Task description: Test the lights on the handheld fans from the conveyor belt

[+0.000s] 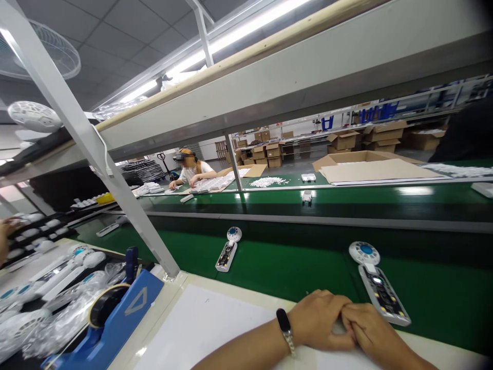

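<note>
My left hand (321,319), with a dark band and a bracelet at its wrist, rests at the edge of the white worktop (208,313). Its curled fingers are clasped with those of my right hand (372,329). No object shows between the two hands; the inside of the clasp is hidden. Just beyond my right hand, a white device with a round blue-centred head (379,290) lies on the green conveyor (285,257), its circuit side up. A similar smaller-looking device (229,249) lies farther left on the belt.
A blue tape dispenser (131,313) stands at the lower left beside bagged white devices. A slanted metal post (115,190) rises near it, under a long overhead beam. Across the belts, a person (192,172) leans over white parts. An open carton (370,164) sits at the far right.
</note>
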A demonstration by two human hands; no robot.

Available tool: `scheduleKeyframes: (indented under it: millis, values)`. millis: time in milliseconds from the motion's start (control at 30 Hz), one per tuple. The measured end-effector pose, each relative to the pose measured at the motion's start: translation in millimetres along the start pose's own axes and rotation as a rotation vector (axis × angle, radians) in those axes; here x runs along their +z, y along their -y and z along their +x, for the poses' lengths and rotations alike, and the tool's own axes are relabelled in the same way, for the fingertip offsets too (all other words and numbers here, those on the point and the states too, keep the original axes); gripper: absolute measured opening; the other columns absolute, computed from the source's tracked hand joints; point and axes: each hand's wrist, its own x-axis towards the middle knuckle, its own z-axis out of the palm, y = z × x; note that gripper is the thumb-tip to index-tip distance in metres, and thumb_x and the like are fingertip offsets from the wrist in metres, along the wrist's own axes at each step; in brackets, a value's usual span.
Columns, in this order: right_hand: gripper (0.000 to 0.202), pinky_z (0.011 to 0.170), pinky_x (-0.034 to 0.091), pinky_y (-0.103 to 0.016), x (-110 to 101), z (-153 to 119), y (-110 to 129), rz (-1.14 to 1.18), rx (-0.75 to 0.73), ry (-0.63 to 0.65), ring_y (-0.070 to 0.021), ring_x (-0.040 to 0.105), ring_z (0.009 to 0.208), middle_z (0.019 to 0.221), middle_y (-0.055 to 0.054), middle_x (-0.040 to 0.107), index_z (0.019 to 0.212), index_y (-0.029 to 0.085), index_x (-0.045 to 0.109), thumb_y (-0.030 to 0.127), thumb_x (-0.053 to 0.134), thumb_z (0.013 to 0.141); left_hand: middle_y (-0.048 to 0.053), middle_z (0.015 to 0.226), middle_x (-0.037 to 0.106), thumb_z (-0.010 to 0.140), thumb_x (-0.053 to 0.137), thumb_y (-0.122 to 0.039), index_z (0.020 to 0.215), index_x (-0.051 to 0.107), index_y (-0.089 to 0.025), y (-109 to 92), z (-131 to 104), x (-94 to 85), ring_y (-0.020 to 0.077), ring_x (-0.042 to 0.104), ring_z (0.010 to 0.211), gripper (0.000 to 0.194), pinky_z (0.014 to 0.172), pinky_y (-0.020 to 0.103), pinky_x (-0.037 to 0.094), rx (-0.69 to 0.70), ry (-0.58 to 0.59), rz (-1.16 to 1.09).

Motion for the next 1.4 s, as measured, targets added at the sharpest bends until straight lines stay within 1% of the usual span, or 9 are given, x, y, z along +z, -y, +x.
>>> scheduleKeyframes:
  millis: [300, 633, 767, 900, 1000, 1133, 1267, 1333, 1400]
  values:
    - [0.028, 0.047, 0.032, -0.024, 0.8, 0.2, 0.1, 0.000, 0.001, 0.006, -0.0138, 0.050, 0.045, 0.047, -0.002, 0.053, 0.049, 0.020, 0.041, 0.007, 0.031, 0.071, 0.006, 0.096, 0.063, 0.076, 0.054, -0.043, 0.110, 0.046, -0.015, -0.5, 0.4, -2.7, 0.0207, 0.059, 0.088, 0.045, 0.083, 0.029, 0.043, 0.033, -0.012, 0.015]
    - [0.028, 0.047, 0.033, -0.023, -1.2, 0.3, 2.4, -0.008, -0.052, -0.021, -0.0129, 0.051, 0.045, 0.047, -0.002, 0.055, 0.048, 0.020, 0.042, 0.007, 0.032, 0.071, 0.006, 0.098, 0.062, 0.073, 0.055, -0.045, 0.113, 0.045, -0.015, 2.4, -0.4, 1.0, 0.0198, 0.058, 0.090, 0.051, 0.084, 0.028, 0.042, 0.055, -0.040, 0.008]
    - [0.027, 0.047, 0.033, -0.023, -2.4, 1.0, 5.4, -0.004, -0.084, -0.052, -0.0128, 0.051, 0.045, 0.046, -0.002, 0.054, 0.048, 0.020, 0.042, 0.008, 0.033, 0.070, 0.005, 0.097, 0.062, 0.073, 0.054, -0.044, 0.113, 0.045, -0.015, 1.1, 0.0, 1.5, 0.0188, 0.057, 0.089, 0.050, 0.085, 0.028, 0.042, 0.073, -0.077, 0.027]
    - [0.026, 0.047, 0.033, -0.024, -5.2, 1.4, 8.1, 0.024, -0.126, -0.099, -0.0129, 0.048, 0.043, 0.045, -0.001, 0.053, 0.049, 0.020, 0.044, 0.008, 0.033, 0.068, 0.006, 0.089, 0.059, 0.070, 0.054, -0.040, 0.103, 0.050, -0.014, -2.8, 2.4, -2.6, 0.0194, 0.055, 0.084, 0.042, 0.080, 0.030, 0.043, 0.105, -0.114, 0.057]
    - [0.024, 0.046, 0.033, -0.023, -8.4, 3.0, 9.3, 0.079, -0.107, -0.159, -0.0128, 0.046, 0.042, 0.044, 0.000, 0.051, 0.049, 0.020, 0.044, 0.008, 0.033, 0.066, 0.007, 0.086, 0.055, 0.070, 0.054, -0.036, 0.099, 0.053, -0.014, -5.0, 3.4, -8.0, 0.0207, 0.052, 0.082, 0.037, 0.077, 0.034, 0.044, 0.099, -0.143, 0.080]
    - [0.025, 0.046, 0.034, -0.022, -13.3, 7.3, 9.0, 0.177, 0.029, -0.263, -0.0122, 0.048, 0.043, 0.046, 0.001, 0.052, 0.049, 0.021, 0.044, 0.006, 0.032, 0.065, 0.012, 0.104, 0.050, 0.073, 0.053, -0.032, 0.113, 0.047, -0.014, -3.7, 3.2, -12.3, 0.0240, 0.049, 0.096, 0.044, 0.082, 0.039, 0.044, 0.005, -0.229, 0.008]
    - [0.023, 0.052, 0.038, -0.024, -16.7, 11.3, 7.9, 0.243, 0.166, -0.327, -0.0136, 0.051, 0.050, 0.052, 0.000, 0.055, 0.055, 0.020, 0.047, 0.007, 0.032, 0.067, 0.018, 0.135, 0.028, 0.076, 0.055, -0.036, 0.131, 0.030, -0.016, 2.3, 3.7, -8.3, 0.0307, 0.030, 0.125, 0.064, 0.098, 0.046, 0.036, -0.160, -0.297, -0.088]
    - [0.020, 0.052, 0.039, -0.025, -16.5, 12.1, 6.2, 0.297, 0.249, -0.343, -0.0130, 0.050, 0.049, 0.061, 0.000, 0.058, 0.068, 0.019, 0.051, 0.008, 0.034, 0.068, 0.017, 0.141, 0.021, 0.074, 0.059, -0.036, 0.134, 0.025, -0.017, 5.5, 4.1, -4.0, 0.0321, 0.023, 0.130, 0.072, 0.102, 0.049, 0.031, -0.239, -0.311, -0.113]
    - [0.024, 0.051, 0.040, -0.025, -15.1, 12.3, 3.1, 0.382, 0.326, -0.368, -0.0110, 0.049, 0.046, 0.075, -0.001, 0.059, 0.086, 0.019, 0.050, 0.010, 0.037, 0.068, 0.017, 0.143, 0.018, 0.072, 0.062, -0.030, 0.135, 0.024, -0.017, 8.3, 4.1, 0.3, 0.0330, 0.020, 0.131, 0.075, 0.103, 0.049, 0.029, -0.323, -0.337, -0.138]
